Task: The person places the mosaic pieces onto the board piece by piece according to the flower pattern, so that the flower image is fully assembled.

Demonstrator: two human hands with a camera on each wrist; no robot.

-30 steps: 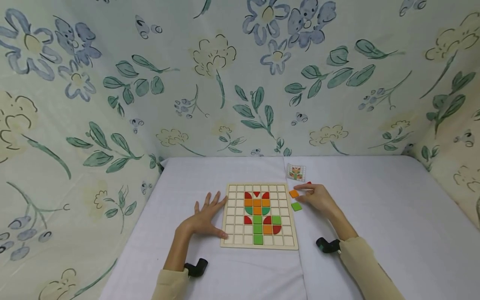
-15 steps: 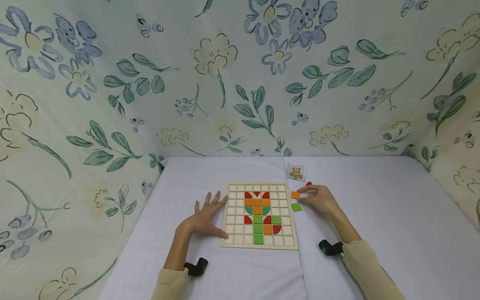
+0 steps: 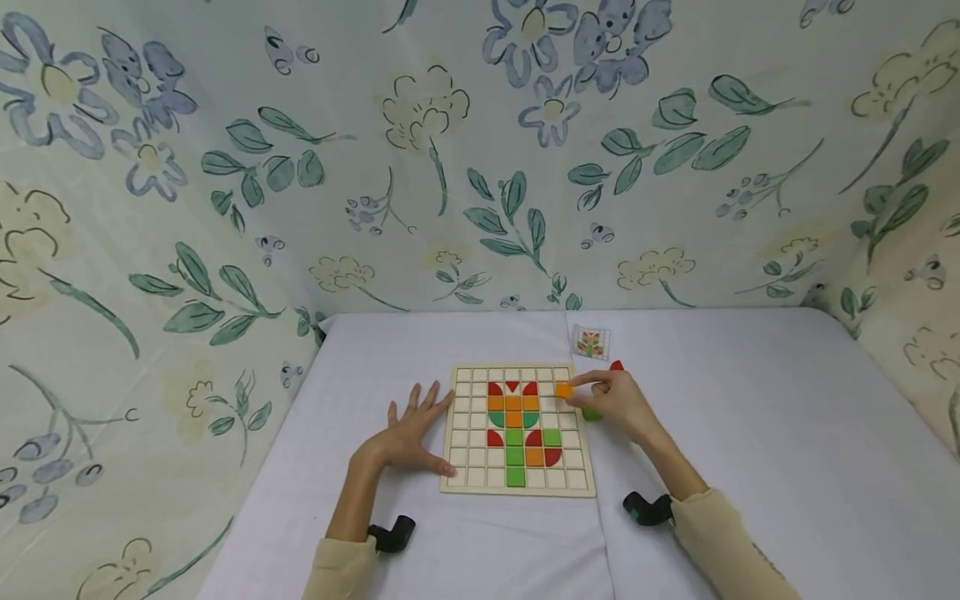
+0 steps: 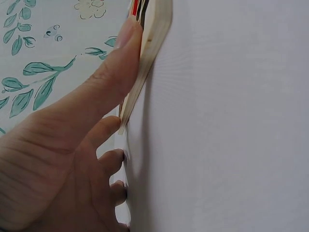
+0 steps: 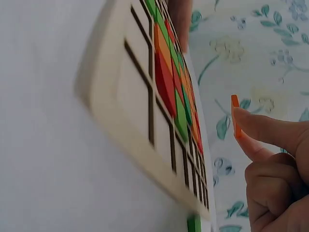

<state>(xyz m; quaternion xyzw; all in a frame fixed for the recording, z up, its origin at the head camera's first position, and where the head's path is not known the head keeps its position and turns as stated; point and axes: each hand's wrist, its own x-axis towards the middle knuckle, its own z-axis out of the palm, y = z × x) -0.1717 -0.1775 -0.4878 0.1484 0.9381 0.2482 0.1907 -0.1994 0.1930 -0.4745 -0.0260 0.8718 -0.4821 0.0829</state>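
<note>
My right hand pinches an orange square tile between thumb and index finger, just over the right edge of the wooden grid board. In the right wrist view the orange tile is held off the board. Colored tiles on the board form a tulip-like figure, with green squares as a stem. My left hand has its fingers spread, with thumb and index finger touching the board's left edge. In the left wrist view its thumb lies against the board's side.
A small pattern card lies behind the board to the right. Beside the board a green tile and a red piece lie partly hidden by my right hand. A white cloth covers the table, and a floral curtain hangs behind.
My right hand has picked the orange tile up from the cloth and moved it left over the board's edge. The left hand stays in place.
</note>
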